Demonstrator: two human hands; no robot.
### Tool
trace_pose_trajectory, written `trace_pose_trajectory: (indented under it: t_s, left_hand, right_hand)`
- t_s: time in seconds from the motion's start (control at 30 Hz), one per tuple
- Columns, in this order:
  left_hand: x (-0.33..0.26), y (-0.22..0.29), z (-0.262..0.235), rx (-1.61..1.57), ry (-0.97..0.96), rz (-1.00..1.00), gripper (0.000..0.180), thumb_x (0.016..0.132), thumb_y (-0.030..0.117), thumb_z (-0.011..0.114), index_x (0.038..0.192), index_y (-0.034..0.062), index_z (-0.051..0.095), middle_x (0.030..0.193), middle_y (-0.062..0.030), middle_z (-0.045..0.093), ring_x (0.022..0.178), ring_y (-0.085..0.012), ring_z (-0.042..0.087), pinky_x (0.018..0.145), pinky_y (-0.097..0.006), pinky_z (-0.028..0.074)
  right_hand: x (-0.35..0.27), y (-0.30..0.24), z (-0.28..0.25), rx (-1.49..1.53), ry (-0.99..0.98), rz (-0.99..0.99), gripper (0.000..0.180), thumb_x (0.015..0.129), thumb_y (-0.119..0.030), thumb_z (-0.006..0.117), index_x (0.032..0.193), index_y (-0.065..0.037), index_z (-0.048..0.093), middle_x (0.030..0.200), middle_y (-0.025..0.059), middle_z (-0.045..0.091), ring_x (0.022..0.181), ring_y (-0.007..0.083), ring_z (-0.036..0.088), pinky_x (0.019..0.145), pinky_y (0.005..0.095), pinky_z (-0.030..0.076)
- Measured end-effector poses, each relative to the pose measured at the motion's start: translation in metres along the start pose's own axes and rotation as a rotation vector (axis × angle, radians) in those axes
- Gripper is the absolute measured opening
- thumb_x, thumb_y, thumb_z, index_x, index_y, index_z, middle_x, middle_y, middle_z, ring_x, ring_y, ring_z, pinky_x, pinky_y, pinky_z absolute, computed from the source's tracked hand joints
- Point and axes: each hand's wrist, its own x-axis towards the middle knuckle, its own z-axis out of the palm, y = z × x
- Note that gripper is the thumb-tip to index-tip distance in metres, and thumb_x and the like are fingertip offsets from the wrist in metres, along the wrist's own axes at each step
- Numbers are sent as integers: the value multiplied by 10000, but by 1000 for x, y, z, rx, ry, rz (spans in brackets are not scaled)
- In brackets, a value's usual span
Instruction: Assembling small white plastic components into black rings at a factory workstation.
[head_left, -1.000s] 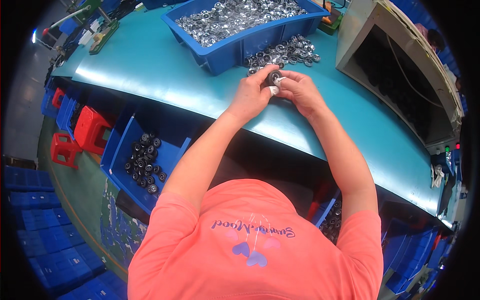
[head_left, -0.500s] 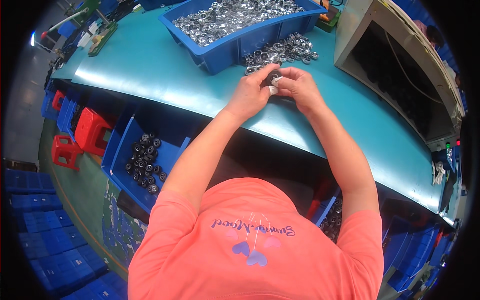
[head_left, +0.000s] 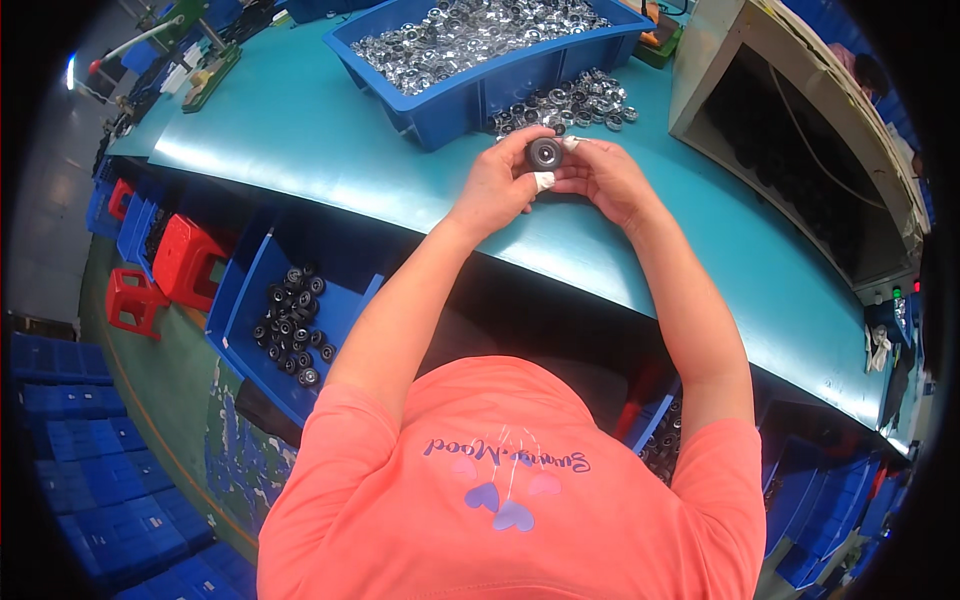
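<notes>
Above the near part of the bench, a small black wheel (head_left: 544, 154) with a silvery hub is turned face up between my hands. My left hand (head_left: 495, 188) pinches its left side, the thumb with a white wrapping below and the index finger above. At the wheel's right edge is my right hand (head_left: 612, 182), its white-wrapped thumb at the upper rim and its other fingers curled in below; their tips are partly hidden. Just beyond my fingers lies a loose pile of shiny silver wheel hubs (head_left: 570, 105).
A blue bin (head_left: 440, 115) heaped with silver hubs stands on the green bench (head_left: 330, 150). A beige box-like housing (head_left: 700, 100) with a dark opening is at the right. Below the bench edge, a blue bin (head_left: 345, 300) holds several black wheels. Red stools (head_left: 185, 262) stand at left.
My right thumb has shifted from the wheel's middle to its upper right edge. The wheel's face now shows fully, and my right hand has moved slightly right.
</notes>
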Motion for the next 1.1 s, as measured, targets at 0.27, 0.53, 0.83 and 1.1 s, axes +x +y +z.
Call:
trace_pose_trajectory:
  t_s: [0.27, 0.53, 0.83, 1.1]
  left_hand:
    - [-4, 4, 4, 55, 50, 47, 455, 846, 7, 664, 1274, 94, 538, 1027, -11, 682, 811, -63, 623, 528, -219, 494]
    - [-13, 10, 6, 77, 78, 57, 460, 835, 0, 685, 1253, 78, 510, 963, -29, 675, 784, -68, 624, 530, -209, 507]
    - [-31, 7, 6, 87, 145, 76, 463, 821, -7, 708, 1212, 70, 472, 935, -41, 649, 765, -81, 625, 523, -211, 506]
    - [-105, 22, -26, 235, 314, 55, 492, 804, 22, 754, 1230, 27, 508, 979, -42, 622, 773, -103, 606, 568, -228, 504]
  right_hand:
    - [-4, -5, 2, -29, -39, -4, 306, 999, -230, 552, 1137, 26, 648, 982, 126, 699, 869, 203, 693, 781, 311, 586]
    - [-8, -5, 3, -47, -103, -22, 330, 990, -235, 570, 1179, 23, 650, 973, 113, 694, 842, 181, 682, 772, 297, 582]
    - [-16, -5, 13, -88, -194, -27, 345, 982, -237, 580, 1192, 27, 651, 992, 105, 693, 845, 161, 668, 795, 305, 581]
    - [-20, -12, 1, -222, -176, -88, 385, 949, -240, 615, 1248, 2, 641, 1047, 93, 691, 844, 139, 646, 814, 304, 564]
